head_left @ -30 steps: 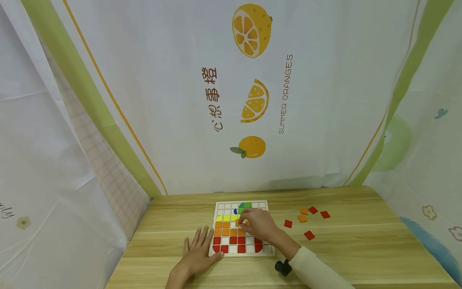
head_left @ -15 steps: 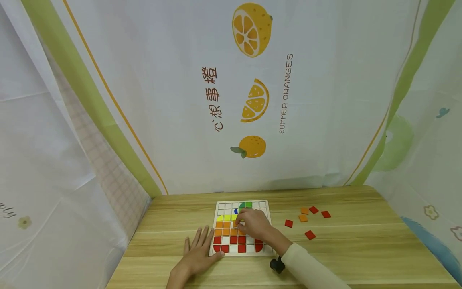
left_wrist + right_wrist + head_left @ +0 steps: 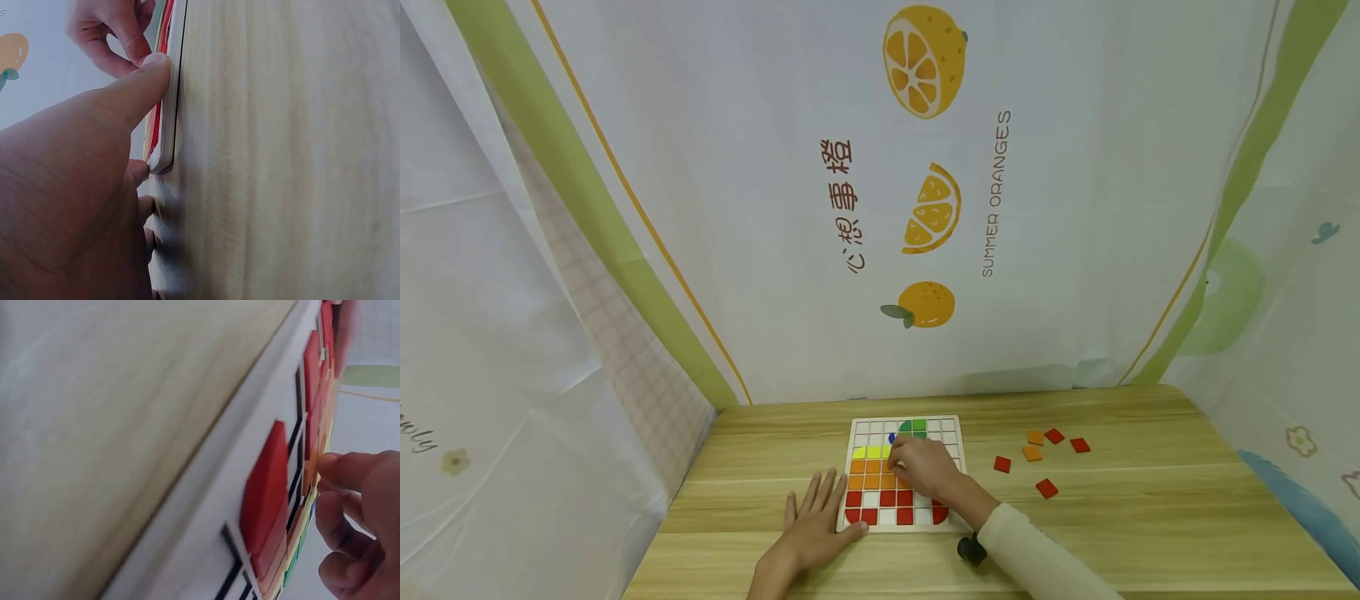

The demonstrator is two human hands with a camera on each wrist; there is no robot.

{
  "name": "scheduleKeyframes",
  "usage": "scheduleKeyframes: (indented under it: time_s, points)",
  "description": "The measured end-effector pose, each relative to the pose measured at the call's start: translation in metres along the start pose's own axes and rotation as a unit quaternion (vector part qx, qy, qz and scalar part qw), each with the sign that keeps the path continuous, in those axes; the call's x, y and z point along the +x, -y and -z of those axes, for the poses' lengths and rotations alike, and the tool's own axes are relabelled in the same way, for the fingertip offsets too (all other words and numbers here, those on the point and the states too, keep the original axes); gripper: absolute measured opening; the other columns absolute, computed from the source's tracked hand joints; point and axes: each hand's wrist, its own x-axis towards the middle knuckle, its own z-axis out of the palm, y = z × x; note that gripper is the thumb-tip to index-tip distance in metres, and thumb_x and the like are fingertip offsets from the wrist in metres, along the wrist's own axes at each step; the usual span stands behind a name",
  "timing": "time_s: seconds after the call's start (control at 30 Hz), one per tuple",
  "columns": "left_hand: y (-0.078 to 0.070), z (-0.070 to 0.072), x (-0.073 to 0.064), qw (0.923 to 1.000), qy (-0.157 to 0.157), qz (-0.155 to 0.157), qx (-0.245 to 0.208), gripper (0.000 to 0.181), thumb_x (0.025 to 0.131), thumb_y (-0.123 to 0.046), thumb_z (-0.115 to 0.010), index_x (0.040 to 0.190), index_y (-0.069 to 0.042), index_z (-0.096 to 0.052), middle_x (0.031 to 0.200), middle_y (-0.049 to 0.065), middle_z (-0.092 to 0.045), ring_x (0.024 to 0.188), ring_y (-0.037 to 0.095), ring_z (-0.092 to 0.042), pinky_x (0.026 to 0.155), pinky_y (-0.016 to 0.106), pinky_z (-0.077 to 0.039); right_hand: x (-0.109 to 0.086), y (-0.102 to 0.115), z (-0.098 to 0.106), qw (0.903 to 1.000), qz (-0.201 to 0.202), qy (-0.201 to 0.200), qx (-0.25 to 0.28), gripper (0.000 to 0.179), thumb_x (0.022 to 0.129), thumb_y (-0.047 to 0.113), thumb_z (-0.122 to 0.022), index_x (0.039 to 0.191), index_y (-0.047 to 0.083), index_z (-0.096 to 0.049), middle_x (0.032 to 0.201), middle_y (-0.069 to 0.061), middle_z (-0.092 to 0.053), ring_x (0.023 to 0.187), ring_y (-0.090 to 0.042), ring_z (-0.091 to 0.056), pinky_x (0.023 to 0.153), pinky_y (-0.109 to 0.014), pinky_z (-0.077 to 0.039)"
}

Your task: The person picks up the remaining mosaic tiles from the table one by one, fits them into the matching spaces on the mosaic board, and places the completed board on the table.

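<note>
A square white grid board (image 3: 862, 439) lies on the wooden table, partly filled with red, orange, yellow, green and blue tiles. My left hand (image 3: 812, 530) rests spread at its near left corner, with the thumb on the board's edge and the other fingers on the table. My right hand (image 3: 927, 469) reaches over the middle of the board. Its thumb and curled fingers pinch an orange tile (image 3: 886, 467) at a cell in the upper orange row, below the yellow tiles. The hand covers several cells. A red tile (image 3: 265, 490) shows close up in the right wrist view.
Loose red tiles (image 3: 1047, 488) and orange tiles (image 3: 1032, 453) lie on the table right of the board. A small black device (image 3: 972, 550) sits at the right wrist. A white printed curtain (image 3: 790, 333) hangs behind the table (image 3: 1150, 500).
My right hand has shifted slightly left with the orange tile and lowered it to the cell beside the other orange tiles. The left hand has stayed in place.
</note>
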Motion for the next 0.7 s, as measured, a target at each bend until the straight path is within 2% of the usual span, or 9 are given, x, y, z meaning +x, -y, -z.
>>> scheduleKeyframes:
  time_s: [0.17, 0.4, 0.53, 0.7]
  points:
    - [0.003, -0.003, 0.001, 0.9999, -0.010, 0.003, 0.006, 0.103, 0.094, -0.079, -0.057, 0.167, -0.010, -0.034, 0.177, 0.017, -0.023, 0.165, 0.046, -0.012, 0.123, 0.080, 0.005, 0.000, 0.001, -0.001, 0.9997, 0.013, 0.003, -0.022, 0.011, 0.098, 0.015, -0.077, 0.101, 0.019, -0.086, 0.105, 0.006, -0.073, 0.081, -0.006, -0.069, 0.057, -0.015, -0.048]
    - [0.000, 0.002, -0.001, 1.0000, 0.005, -0.003, -0.007, 0.101, 0.097, -0.076, -0.055, 0.169, -0.011, -0.028, 0.178, 0.020, -0.017, 0.165, 0.048, -0.005, 0.121, 0.082, 0.010, -0.001, 0.004, 0.000, 0.9997, -0.001, 0.015, -0.017, 0.011, 0.100, 0.017, -0.075, 0.102, 0.020, -0.086, 0.108, 0.006, -0.074, 0.073, -0.002, -0.060, 0.055, -0.014, -0.044]
    - [0.000, 0.000, 0.000, 1.0000, 0.003, 0.005, -0.005, 0.101, 0.096, -0.076, -0.057, 0.168, -0.010, -0.032, 0.178, 0.018, -0.019, 0.165, 0.047, -0.008, 0.123, 0.080, 0.008, -0.003, 0.005, 0.002, 0.9998, -0.006, 0.017, -0.012, 0.011, 0.100, 0.017, -0.075, 0.103, 0.019, -0.086, 0.109, 0.005, -0.074, 0.070, -0.001, -0.058, 0.053, -0.014, -0.042]
    - [-0.015, 0.011, -0.004, 0.9994, 0.018, 0.025, 0.015, 0.097, 0.098, -0.070, -0.061, 0.167, -0.008, -0.035, 0.178, 0.017, -0.023, 0.165, 0.046, -0.013, 0.125, 0.079, 0.002, -0.006, 0.006, 0.002, 0.9998, -0.007, 0.016, -0.013, 0.012, 0.100, 0.017, -0.074, 0.105, 0.019, -0.085, 0.109, 0.006, -0.074, 0.074, -0.003, -0.062, 0.056, -0.015, -0.045]
